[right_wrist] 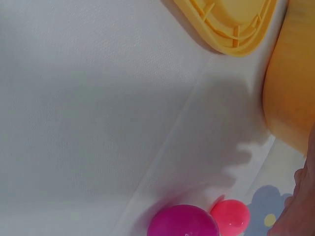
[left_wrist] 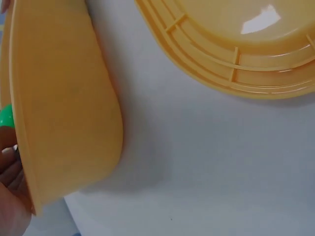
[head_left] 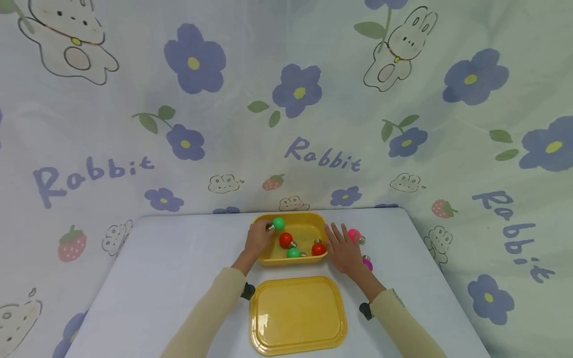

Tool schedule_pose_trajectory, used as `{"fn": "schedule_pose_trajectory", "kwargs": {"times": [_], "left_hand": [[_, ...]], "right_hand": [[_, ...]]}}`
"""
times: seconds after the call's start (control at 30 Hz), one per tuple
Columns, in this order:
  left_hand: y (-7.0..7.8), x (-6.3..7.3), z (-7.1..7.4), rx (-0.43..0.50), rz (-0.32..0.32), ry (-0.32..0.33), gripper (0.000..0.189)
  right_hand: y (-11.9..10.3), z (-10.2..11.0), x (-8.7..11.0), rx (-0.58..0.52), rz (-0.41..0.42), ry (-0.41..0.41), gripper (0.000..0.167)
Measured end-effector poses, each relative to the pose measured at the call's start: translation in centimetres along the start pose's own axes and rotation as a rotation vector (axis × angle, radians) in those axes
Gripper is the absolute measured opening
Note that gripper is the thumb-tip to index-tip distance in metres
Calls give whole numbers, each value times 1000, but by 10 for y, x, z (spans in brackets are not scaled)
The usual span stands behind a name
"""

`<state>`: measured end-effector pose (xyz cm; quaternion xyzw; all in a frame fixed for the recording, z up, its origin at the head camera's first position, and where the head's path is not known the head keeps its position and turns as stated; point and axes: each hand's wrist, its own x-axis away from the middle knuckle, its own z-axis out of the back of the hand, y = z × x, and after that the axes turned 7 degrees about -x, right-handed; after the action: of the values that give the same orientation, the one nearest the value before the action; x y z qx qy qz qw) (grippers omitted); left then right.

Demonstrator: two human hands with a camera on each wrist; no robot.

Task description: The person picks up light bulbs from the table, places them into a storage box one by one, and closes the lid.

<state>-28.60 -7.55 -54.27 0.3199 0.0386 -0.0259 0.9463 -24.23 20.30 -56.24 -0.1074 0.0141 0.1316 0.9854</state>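
My left hand (head_left: 258, 240) reaches over the left rim of a yellow plastic box (head_left: 309, 231) and pinches a green light bulb (head_left: 279, 223) by its metal base. Inside the box lie a red bulb (head_left: 285, 240), a second red bulb (head_left: 318, 248) and another green bulb (head_left: 293, 252). With fingers spread, my right hand (head_left: 344, 251) rests at the box's right rim. Just right of that hand are a pink bulb (head_left: 354, 235) and a purple bulb (head_left: 367, 263), both on the table; the right wrist view shows the purple bulb (right_wrist: 183, 221) close up.
In front of the box, a yellow lid (head_left: 298, 315) lies flat on the white table (head_left: 179, 278), its ribbed edge (left_wrist: 236, 64) showing in the left wrist view. A cloth with rabbits and purple flowers (head_left: 297, 90) hangs behind the table and along its sides.
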Motion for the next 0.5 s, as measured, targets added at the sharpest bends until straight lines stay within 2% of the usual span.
{"fn": "schedule_pose_trajectory", "kwargs": {"times": [0.33,0.5], "left_hand": [[-1,-10,0,-48,45,-66,11],[-1,-15,-3,-92,16,-64,7]], "right_hand": [[-6,4,-4,-25,-21,-19,56],[-7,3,-6,-6,-24,-13,56]]}}
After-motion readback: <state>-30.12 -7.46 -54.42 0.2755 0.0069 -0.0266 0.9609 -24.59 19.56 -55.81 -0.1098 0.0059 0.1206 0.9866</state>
